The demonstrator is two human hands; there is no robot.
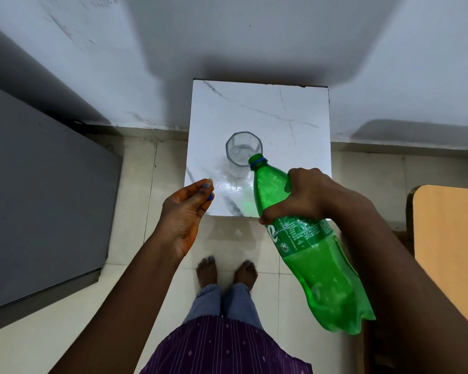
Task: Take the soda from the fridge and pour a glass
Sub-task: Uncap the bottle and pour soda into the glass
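Observation:
A green plastic soda bottle [305,244] is tilted with its uncapped mouth at the right rim of a clear faceted glass [242,148]. My right hand [305,194] grips the bottle around its upper body. The glass stands upright on a small white marble-pattern table [289,112] and looks empty. No liquid is seen leaving the mouth. My left hand [185,211] hovers at the table's front left corner, its fingertips pinched on a small blue bottle cap [210,196].
A grey fridge [38,201] stands at the left, its door closed. A tan wooden tabletop [451,255] juts in at the right. The white wall [227,36] runs behind the table. My bare feet [226,273] stand on pale floor tiles before it.

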